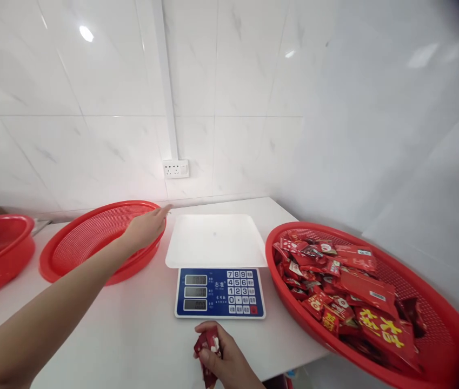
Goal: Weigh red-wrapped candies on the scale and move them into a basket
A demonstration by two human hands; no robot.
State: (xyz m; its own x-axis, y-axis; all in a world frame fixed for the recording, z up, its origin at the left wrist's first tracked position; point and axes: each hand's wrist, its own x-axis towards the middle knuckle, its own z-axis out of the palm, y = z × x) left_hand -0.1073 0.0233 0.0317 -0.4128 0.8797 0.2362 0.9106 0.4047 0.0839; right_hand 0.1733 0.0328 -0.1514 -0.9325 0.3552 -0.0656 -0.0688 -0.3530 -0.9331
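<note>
My left hand (148, 229) reaches over the right rim of a red plastic basket (91, 232), to the left of the scale. Its visible fingers are stretched toward the wall, and I see nothing held in them. My right hand (229, 359) is closed around small red wrapped packets (210, 346) below the front edge of the scale; the fingers hide part of them. A digital scale (220, 293) with a blue keypad panel stands between my hands. Its white weighing tray (215, 240) carries nothing.
At the right, a large red basket (448, 346) holds many red packets (369, 300) of different sizes. Another red basket (2, 270) stands at the far left. All are on a white table (132, 335) against a tiled wall with a socket (175, 169).
</note>
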